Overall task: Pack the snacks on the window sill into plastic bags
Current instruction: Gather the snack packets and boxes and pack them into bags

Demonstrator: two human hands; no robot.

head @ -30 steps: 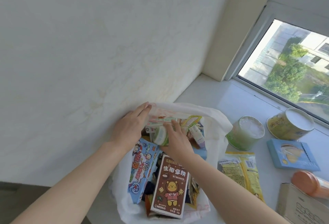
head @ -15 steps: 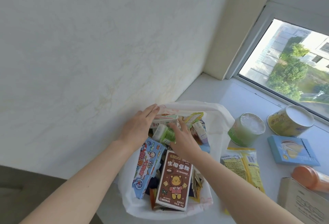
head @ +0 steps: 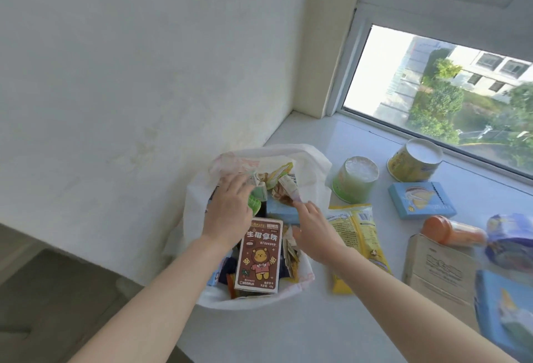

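Your left hand (head: 227,212) rests spread on the snacks (head: 258,259) in the plastic bag (head: 314,160). Your right hand (head: 314,230), relaxed and empty, hovers at the bag's right rim. Two cups stand further right: green cup (head: 354,179), yellow cup (head: 414,163).

The left hand (head: 227,209) covers most of a green packet (head: 255,206) in the plastic bag (head: 314,166), and the blue pouch (head: 509,243) at right is blurred and cropped.
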